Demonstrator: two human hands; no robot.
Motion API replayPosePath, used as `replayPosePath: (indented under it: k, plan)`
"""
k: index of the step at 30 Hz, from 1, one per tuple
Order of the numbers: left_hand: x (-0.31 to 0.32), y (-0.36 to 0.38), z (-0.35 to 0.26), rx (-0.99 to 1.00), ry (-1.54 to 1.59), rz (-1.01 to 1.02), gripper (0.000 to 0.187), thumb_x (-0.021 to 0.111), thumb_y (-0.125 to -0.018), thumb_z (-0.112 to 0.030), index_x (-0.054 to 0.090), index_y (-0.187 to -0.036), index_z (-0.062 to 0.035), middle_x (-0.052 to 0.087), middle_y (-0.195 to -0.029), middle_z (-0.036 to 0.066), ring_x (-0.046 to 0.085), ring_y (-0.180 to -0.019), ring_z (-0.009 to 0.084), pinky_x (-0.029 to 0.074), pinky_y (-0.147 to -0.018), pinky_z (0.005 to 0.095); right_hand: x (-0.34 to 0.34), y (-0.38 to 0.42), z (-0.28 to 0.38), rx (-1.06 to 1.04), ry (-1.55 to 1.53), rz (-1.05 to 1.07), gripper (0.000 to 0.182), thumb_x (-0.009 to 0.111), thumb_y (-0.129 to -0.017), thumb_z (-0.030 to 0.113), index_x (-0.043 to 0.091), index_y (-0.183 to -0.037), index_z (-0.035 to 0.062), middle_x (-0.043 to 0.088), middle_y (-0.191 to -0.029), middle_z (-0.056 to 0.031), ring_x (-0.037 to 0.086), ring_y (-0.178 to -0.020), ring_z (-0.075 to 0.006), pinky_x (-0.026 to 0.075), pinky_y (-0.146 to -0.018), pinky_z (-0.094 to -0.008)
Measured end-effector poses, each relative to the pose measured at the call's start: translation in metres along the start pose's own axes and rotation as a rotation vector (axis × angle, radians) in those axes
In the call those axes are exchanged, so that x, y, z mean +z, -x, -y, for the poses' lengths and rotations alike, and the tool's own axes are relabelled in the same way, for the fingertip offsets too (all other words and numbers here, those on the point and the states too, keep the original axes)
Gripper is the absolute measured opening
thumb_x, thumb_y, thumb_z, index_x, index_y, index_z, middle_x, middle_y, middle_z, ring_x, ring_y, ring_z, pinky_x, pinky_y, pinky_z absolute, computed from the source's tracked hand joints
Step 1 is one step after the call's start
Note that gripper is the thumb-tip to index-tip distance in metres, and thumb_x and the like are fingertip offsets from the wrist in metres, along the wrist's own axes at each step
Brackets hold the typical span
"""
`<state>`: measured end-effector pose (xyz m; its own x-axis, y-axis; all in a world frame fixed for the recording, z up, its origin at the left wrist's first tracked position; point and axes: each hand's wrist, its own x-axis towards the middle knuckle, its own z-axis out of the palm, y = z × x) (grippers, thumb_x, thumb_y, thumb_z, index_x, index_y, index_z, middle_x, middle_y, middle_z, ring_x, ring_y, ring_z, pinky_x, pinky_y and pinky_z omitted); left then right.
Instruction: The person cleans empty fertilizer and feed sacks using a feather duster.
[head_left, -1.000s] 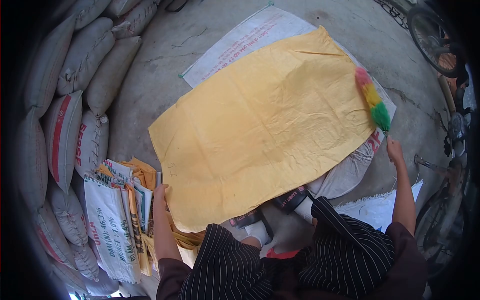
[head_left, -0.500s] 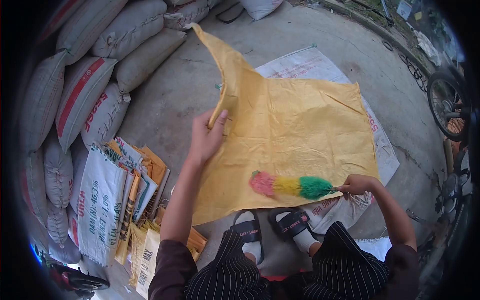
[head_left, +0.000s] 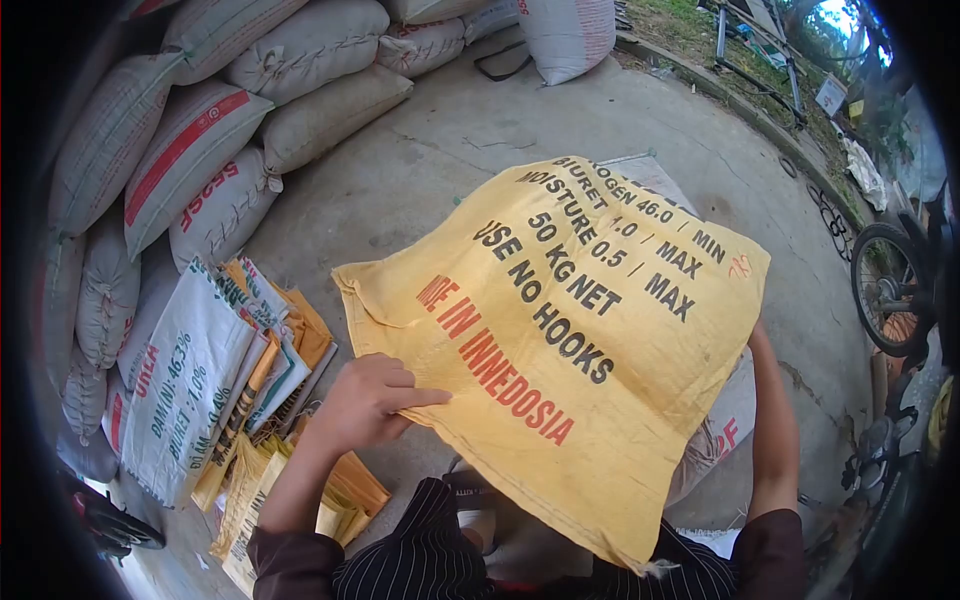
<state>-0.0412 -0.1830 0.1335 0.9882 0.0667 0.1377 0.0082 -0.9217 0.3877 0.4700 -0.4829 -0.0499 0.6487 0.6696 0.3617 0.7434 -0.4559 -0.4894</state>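
A yellow woven sack (head_left: 590,330) with black and red printing is raised in front of me, its printed face toward me. My left hand (head_left: 375,400) is closed on its near left edge, with the index finger stretched along the cloth. The sack hides my right hand; only the right forearm (head_left: 775,430) shows beside its right edge. The colourful duster is out of sight. Under and behind the yellow sack, part of a white sack (head_left: 735,405) lies on the ground.
To my left is a bundle of folded white and yellow sacks (head_left: 185,400). Behind it, filled sacks (head_left: 190,165) are piled high. A filled white sack (head_left: 567,40) stands at the back. A wheel (head_left: 885,285) is at the right, beside the concrete ground (head_left: 440,150).
The yellow sack has been lifted off the ground and turned, and its printed side now shows. My left hand has come lower and nearer. The duster and my right hand have gone behind the sack.
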Motion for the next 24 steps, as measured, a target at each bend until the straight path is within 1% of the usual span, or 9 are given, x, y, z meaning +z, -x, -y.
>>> replayPosePath:
  k: [3, 6, 12, 14, 15, 16, 20, 22, 24]
  plan:
    - [0.001, 0.049, 0.037, -0.265, -0.175, -0.161, 0.035, 0.066, -0.053, -0.002, 0.070, -0.085, -0.0149, 0.049, -0.067, 0.003, 0.049, -0.068, 0.0219, 0.039, -0.059, 0.0319, -0.033, 0.038, -0.041, 0.018, 0.170, -0.083, 0.046, 0.056, -0.077, 0.043, 0.064, -0.068, -0.0013, 0.062, -0.068, -0.0171, 0.059, -0.063, -0.0283, 0.045, -0.062, -0.0381]
    - [0.028, 0.096, 0.066, -0.423, -0.126, -0.230, 0.035, 0.060, -0.057, 0.003, 0.070, -0.084, -0.0163, 0.056, -0.085, 0.007, 0.052, -0.084, 0.0254, 0.043, -0.073, 0.0321, -0.062, 0.073, -0.046, 0.654, 0.205, 0.301, 0.043, 0.054, -0.080, 0.038, 0.062, -0.072, -0.0037, 0.061, -0.066, -0.0194, 0.059, -0.059, -0.0302, 0.044, -0.061, -0.0397]
    - [0.092, 0.195, 0.103, -0.871, -0.065, -0.468, 0.024, 0.055, -0.075, -0.001, 0.070, -0.090, -0.0123, 0.044, -0.129, 0.013, 0.039, -0.120, 0.0292, 0.034, -0.097, 0.0337, -0.077, 0.165, -0.091, 0.875, 0.288, -0.220, 0.054, 0.050, -0.083, 0.044, 0.051, -0.054, -0.0021, 0.048, -0.049, -0.0089, 0.045, -0.038, -0.0206, 0.035, -0.040, -0.0355]
    - [0.121, 0.202, 0.096, -0.975, 0.250, -0.575, 0.024, 0.052, -0.077, 0.000, 0.069, -0.091, -0.0104, 0.041, -0.131, 0.013, 0.038, -0.121, 0.0294, 0.034, -0.097, 0.0338, -0.082, 0.177, -0.076, 1.250, 0.013, -0.261, 0.055, 0.047, -0.084, 0.044, 0.050, -0.055, -0.0015, 0.049, -0.049, -0.0089, 0.045, -0.037, -0.0214, 0.035, -0.038, -0.0355]
    - [0.135, 0.208, 0.093, -1.065, 0.565, -0.679, 0.025, 0.049, -0.079, 0.000, 0.069, -0.092, -0.0086, 0.039, -0.133, 0.013, 0.037, -0.122, 0.0297, 0.034, -0.098, 0.0339, -0.087, 0.179, -0.063, 1.255, 0.014, -0.259, 0.055, 0.047, -0.084, 0.044, 0.050, -0.055, -0.0015, 0.049, -0.049, -0.0089, 0.045, -0.037, -0.0214, 0.035, -0.038, -0.0355]
    - [0.146, 0.228, 0.096, -0.980, 0.154, -0.359, 0.026, 0.047, -0.083, -0.002, 0.065, -0.100, -0.0063, 0.035, -0.136, 0.014, 0.036, -0.124, 0.0295, 0.034, -0.098, 0.0335, -0.092, 0.179, -0.049, 1.296, 0.089, -0.176, 0.050, 0.046, -0.085, 0.042, 0.056, -0.062, -0.0014, 0.054, -0.056, -0.0125, 0.052, -0.048, -0.0242, 0.040, -0.049, -0.0364]
    - [0.202, 0.255, 0.094, -1.205, 0.162, -0.529, 0.030, 0.041, -0.090, -0.016, 0.056, -0.116, -0.0085, 0.038, -0.133, 0.015, 0.042, -0.119, 0.0285, 0.035, -0.097, 0.0336, -0.084, 0.195, -0.063, 1.222, 0.240, -0.212, 0.048, 0.046, -0.085, 0.041, 0.063, -0.070, -0.0016, 0.061, -0.063, -0.0153, 0.059, -0.061, -0.0259, 0.044, -0.062, -0.0362]
    - [0.219, 0.248, 0.087, -1.488, 1.259, -1.045, 0.039, 0.044, -0.091, -0.025, 0.043, -0.126, -0.0105, 0.044, -0.127, 0.014, 0.048, -0.111, 0.0274, 0.039, -0.091, 0.0346, -0.071, 0.196, -0.047, 1.117, 0.284, -0.296, 0.049, 0.047, -0.084, 0.042, 0.063, -0.070, -0.0027, 0.061, -0.064, -0.0151, 0.059, -0.062, -0.0257, 0.044, -0.064, -0.0361]
    - [0.233, 0.233, 0.088, -1.565, 1.329, -0.807, 0.042, 0.047, -0.090, -0.026, 0.040, -0.127, -0.0089, 0.047, -0.124, 0.014, 0.051, -0.106, 0.0270, 0.042, -0.088, 0.0346, -0.058, 0.192, -0.041, 1.013, 0.329, -0.382, 0.050, 0.048, -0.083, 0.043, 0.063, -0.070, -0.0037, 0.062, -0.065, -0.0149, 0.059, -0.063, -0.0254, 0.044, -0.066, -0.0359]
